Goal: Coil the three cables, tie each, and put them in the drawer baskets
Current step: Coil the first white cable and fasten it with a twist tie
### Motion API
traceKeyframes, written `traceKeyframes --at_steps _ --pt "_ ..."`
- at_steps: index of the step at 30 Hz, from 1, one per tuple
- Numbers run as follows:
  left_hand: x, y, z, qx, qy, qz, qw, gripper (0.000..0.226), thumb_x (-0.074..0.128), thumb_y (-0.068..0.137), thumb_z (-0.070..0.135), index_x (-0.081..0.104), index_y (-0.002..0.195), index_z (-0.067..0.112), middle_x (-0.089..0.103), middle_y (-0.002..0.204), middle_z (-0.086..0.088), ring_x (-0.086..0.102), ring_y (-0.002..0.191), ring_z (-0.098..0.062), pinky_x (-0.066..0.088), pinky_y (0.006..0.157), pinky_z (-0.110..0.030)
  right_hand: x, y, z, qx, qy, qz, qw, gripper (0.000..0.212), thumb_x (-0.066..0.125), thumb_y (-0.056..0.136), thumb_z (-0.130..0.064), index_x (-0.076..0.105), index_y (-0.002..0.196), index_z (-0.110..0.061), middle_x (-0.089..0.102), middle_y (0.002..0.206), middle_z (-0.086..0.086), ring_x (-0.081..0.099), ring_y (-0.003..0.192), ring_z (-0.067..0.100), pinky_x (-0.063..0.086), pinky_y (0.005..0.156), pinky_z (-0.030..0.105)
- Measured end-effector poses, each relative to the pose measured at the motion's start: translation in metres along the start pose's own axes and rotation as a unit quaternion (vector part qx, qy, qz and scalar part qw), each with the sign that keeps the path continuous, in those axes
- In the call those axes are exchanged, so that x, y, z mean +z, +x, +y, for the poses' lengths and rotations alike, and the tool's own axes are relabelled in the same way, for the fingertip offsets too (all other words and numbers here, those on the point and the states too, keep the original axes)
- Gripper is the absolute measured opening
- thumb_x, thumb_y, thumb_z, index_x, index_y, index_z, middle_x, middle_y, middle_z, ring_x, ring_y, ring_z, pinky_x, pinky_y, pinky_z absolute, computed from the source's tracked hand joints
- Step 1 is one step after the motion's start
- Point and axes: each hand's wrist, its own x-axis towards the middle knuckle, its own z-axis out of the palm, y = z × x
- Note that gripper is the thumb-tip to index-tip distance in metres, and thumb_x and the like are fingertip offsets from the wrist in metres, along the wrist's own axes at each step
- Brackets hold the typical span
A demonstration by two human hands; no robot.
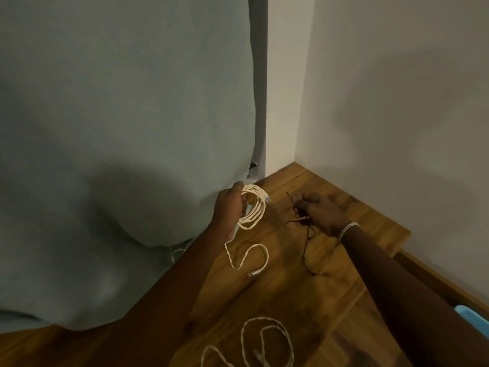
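My left hand (229, 205) grips a coiled white cable (255, 207) just above the wooden desktop (291, 295). The cable's loose tail (250, 256) runs down onto the wood and ends in a plug. To the right, my right hand (321, 211) pinches a thin dark tie (296, 207), and a dark strand trails from it across the wood. A second white cable (264, 340) lies in loose loops at the near edge of the desktop.
A large grey-green cushion (119, 141) fills the left side and overhangs the desktop. White walls (397, 102) meet in a corner behind. A light blue basket edge (472, 317) shows at the lower right, beside the desktop's right edge.
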Motion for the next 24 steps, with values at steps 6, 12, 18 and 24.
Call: traceKeyframes --at_steps 6,12,18,24 --pt "-0.015 -0.014 -0.007 0.018 -0.019 -0.022 0.999 0.037 0.046 0.099 0.033 0.058 0.072 0.010 0.046 0.055 -0.002 0.039 0.045 -0.010 0.033 0.047 -0.024 0.033 -0.006 0.028 0.039 -0.079 0.022 0.996 0.017 0.045 0.103 -0.023 0.053 0.112 -0.011 0.070 0.101 0.018 0.070 0.089 0.033 0.060 0.080 0.046" --pt "-0.041 -0.015 -0.021 0.016 -0.013 -0.003 1.000 0.036 0.047 0.099 0.033 0.057 0.071 0.011 0.046 0.053 0.000 0.041 0.041 -0.008 0.034 0.049 -0.025 0.047 -0.015 0.062 -0.091 -0.160 0.105 0.977 0.013 0.037 0.105 -0.021 0.046 0.107 -0.012 0.067 0.093 0.008 0.069 0.082 0.026 0.055 0.064 0.036" --pt "-0.046 -0.016 -0.022 0.027 -0.015 0.000 1.000 0.038 0.046 0.099 0.034 0.055 0.069 0.013 0.043 0.057 -0.003 0.039 0.047 -0.012 0.033 0.052 -0.027 0.052 -0.026 0.016 -0.268 -0.196 0.241 0.912 0.013 0.038 0.106 -0.023 0.047 0.101 -0.016 0.054 0.081 0.005 0.048 0.064 0.012 0.039 0.057 0.027" --pt "-0.037 -0.017 -0.012 0.061 -0.040 0.025 0.997 0.036 0.045 0.100 0.032 0.055 0.072 0.012 0.048 0.057 0.000 0.045 0.047 -0.009 0.038 0.050 -0.022 0.070 -0.059 -0.054 -0.285 -0.099 0.195 0.933 0.014 0.042 0.105 -0.023 0.055 0.106 -0.016 0.056 0.083 0.000 0.053 0.066 0.010 0.049 0.057 0.023"
